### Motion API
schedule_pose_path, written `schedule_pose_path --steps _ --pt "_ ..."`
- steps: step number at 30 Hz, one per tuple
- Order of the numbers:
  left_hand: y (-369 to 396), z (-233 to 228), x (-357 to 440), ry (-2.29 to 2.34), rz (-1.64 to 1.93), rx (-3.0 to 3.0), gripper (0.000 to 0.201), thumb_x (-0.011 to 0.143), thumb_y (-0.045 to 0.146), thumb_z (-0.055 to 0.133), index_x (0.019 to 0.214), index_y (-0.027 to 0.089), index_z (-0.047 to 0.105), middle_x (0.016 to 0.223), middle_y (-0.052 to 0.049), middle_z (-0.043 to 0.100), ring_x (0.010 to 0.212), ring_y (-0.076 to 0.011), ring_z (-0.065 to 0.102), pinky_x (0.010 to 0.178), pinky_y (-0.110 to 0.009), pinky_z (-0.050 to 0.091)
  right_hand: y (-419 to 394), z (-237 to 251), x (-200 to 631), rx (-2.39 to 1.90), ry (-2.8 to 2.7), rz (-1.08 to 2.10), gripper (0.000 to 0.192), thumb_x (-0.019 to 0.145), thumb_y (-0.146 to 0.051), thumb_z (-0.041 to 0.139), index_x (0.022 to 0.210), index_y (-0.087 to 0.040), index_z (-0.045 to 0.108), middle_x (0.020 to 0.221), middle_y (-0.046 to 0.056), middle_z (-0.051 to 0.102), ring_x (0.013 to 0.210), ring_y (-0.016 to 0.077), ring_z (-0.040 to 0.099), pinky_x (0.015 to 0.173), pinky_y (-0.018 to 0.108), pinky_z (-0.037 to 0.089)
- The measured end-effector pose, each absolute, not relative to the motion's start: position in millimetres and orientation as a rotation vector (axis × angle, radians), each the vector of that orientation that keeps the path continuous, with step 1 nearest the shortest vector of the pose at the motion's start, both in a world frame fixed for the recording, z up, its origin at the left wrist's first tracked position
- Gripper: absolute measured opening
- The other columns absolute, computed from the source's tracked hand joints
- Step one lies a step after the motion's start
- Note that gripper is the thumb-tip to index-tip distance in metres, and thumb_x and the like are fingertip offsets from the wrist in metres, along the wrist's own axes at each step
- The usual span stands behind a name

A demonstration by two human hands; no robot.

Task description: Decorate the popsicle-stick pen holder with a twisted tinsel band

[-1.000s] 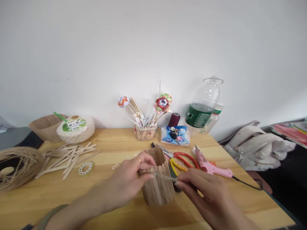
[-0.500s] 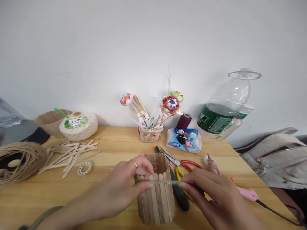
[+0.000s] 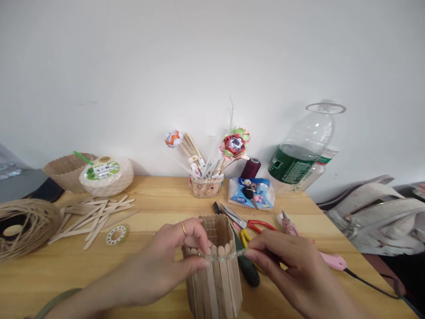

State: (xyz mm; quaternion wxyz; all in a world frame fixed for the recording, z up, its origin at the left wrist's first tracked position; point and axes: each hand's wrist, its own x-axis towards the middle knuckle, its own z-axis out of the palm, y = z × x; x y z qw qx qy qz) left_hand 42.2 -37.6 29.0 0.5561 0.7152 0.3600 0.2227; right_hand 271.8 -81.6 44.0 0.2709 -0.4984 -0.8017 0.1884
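Observation:
A round cup made of upright wooden craft sticks (image 3: 217,279) stands on the wooden table (image 3: 159,204) right in front of me. My left hand (image 3: 166,261), with a ring on one finger, wraps the cup's left side and pinches one end of a thin clear beaded strand (image 3: 223,255) against the sticks. My right hand (image 3: 292,270) pinches the strand's other end at the cup's right side. The strand lies stretched across the cup's front near its rim.
Loose craft sticks (image 3: 93,215) and a small tape ring (image 3: 116,234) lie at the left, beside a twine coil (image 3: 23,226) and a white string ball (image 3: 106,175). Behind the cup are scissors (image 3: 242,220), a pink glue gun (image 3: 318,252), paper flowers (image 3: 232,146) and a plastic bottle (image 3: 299,155).
The view has shifted, so the cup sits lower and nearer. Both hands kept their pinch on the strand, which now lies flatter across the cup's front.

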Motion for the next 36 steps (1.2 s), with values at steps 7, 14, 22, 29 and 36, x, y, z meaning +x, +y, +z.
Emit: schedule_pose_path --steps 7,14,22,29,36 --pt "-38 31 39 0.797 0.495 1.700 0.011 0.079 0.026 0.057 0.075 0.020 0.048 0.092 -0.002 0.061 0.095 -0.0179 0.054 0.080 -0.030 0.040 -81 42 269 -1.484 -1.984 0.767 0.023 0.084 -0.036 0.051 0.069 -0.020 0.055 0.051 -0.005 0.047 0.048 0.0096 0.041 0.043 0.021 0.028" --pt "-37 30 38 0.678 0.510 1.633 0.018 0.078 0.027 0.059 0.072 0.019 0.045 0.092 -0.003 0.061 0.095 -0.0177 0.056 0.081 -0.031 0.042 -80 37 269 -1.464 -1.783 1.040 0.021 0.081 -0.038 0.055 0.072 -0.020 0.048 0.055 -0.006 0.042 0.050 0.0091 0.038 0.045 0.020 0.029" --pt "-32 31 39 0.592 0.531 1.541 0.025 0.072 0.024 0.066 0.069 0.018 0.042 0.081 -0.003 0.062 0.079 -0.0156 0.057 0.075 -0.031 0.043 -64 38 268 -1.297 -1.839 1.284 0.037 0.077 -0.046 0.059 0.101 -0.017 0.060 0.055 -0.009 0.028 0.047 0.0069 0.025 0.043 0.021 0.018" --pt "-27 34 40 0.505 0.468 1.421 0.033 0.063 0.019 0.073 0.084 0.018 0.048 0.082 0.001 0.059 0.071 -0.0099 0.050 0.064 -0.021 0.037 -53 28 272 -1.031 -1.748 1.724 0.032 0.076 -0.047 0.061 0.082 -0.016 0.055 0.054 -0.008 0.035 0.047 0.0052 0.027 0.044 0.020 0.019" --pt "-25 41 38 0.519 0.343 1.603 0.019 0.080 0.030 0.055 0.089 0.015 0.060 0.078 0.000 0.055 0.071 -0.0107 0.046 0.066 -0.022 0.035 -56 33 263 -1.117 -1.784 1.694 0.035 0.075 -0.047 0.061 0.080 -0.013 0.055 0.056 -0.006 0.044 0.048 0.0054 0.038 0.046 0.020 0.024"
